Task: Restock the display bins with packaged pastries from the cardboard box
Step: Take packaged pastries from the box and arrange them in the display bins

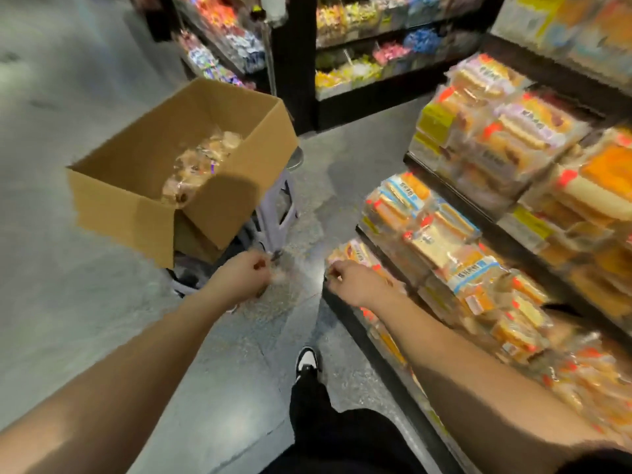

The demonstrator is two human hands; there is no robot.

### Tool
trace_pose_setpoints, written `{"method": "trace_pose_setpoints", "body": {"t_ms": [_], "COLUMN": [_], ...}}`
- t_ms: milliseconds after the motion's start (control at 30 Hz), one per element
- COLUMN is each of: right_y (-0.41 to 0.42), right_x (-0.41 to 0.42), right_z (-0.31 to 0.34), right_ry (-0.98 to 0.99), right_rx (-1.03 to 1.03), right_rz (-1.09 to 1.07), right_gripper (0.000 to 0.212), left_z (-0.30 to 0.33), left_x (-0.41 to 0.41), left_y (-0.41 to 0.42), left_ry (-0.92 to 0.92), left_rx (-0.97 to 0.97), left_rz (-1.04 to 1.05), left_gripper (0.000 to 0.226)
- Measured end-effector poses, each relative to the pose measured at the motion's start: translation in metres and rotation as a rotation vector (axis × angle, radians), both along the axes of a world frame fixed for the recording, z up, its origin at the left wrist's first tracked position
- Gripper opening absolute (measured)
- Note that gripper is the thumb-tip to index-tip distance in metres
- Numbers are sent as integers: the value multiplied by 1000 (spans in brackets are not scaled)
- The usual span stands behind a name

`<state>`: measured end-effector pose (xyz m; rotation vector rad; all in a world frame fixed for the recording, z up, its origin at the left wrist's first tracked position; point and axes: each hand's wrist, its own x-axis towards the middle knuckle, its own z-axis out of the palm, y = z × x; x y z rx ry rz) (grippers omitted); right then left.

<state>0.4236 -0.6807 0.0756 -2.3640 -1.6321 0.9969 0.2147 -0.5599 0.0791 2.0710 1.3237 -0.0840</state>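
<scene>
Both forearms reach fwd from the camera, low over the floor. Left hand has fingers curled, something small and pale blurred at its far edge; can't tell if it grips anything. Right hand is curled too, touching a packaged pastry at the lowest display bin, looks like pinching its wrapper. Cardboard box sits on a stool, beyond & left of left hand, w/ pastry packs left inside. Step prob: placing a pack in the bin. Next: left hand back up into box for another pack.
</scene>
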Motion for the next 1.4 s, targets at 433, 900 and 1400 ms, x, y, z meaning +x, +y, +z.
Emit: {"method": "trace_pose_setpoints", "body": {"t_ms": [433, 900, 1400], "right_y": [256, 488, 675], "right_x": [-9, -100, -122], "right_z": [-4, -23, -194], "right_ry": [113, 149, -180], "right_rx": [-1, 119, -413], "right_rz": [74, -98, -339], "right_gripper": [34, 31, 69], "left_z": [21, -48, -224], "left_x": [-6, -106, -108], "left_y": [237, 487, 658], "left_ry": [-41, 6, 222], "left_rx": [13, -101, -446], "left_rz": [176, 461, 551], "left_gripper": [16, 27, 72]}}
